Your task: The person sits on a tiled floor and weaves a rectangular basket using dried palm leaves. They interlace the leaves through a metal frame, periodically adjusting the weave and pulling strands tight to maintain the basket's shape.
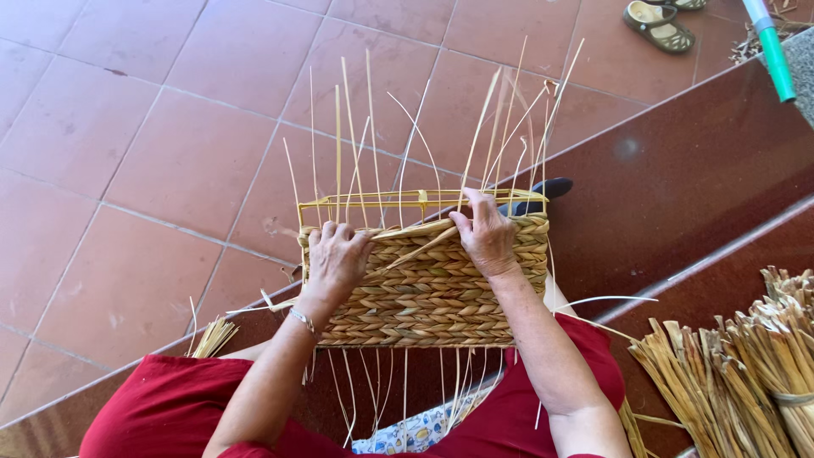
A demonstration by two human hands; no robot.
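— Straw under both palms?

— Yes. My right hand (487, 233) pinches the flat weaving strand (421, 246) at the top edge of the woven basket (424, 288), fingers closed on it. My left hand (335, 254) curls over the same rim, pressing the braid down — gripping the basket wall itself.

— Where does it sit?

— On my lap, against my red trousers (161, 407). Its yellow wire frame (365, 202) and loose upright straws (356, 144) stick out beyond. Bundled reeds (738, 365) lie to my right on the step.

Both hands, left hand (336, 254) and right hand (485, 233), grip the woven basket panel (424, 293) on its yellow frame (365, 202).
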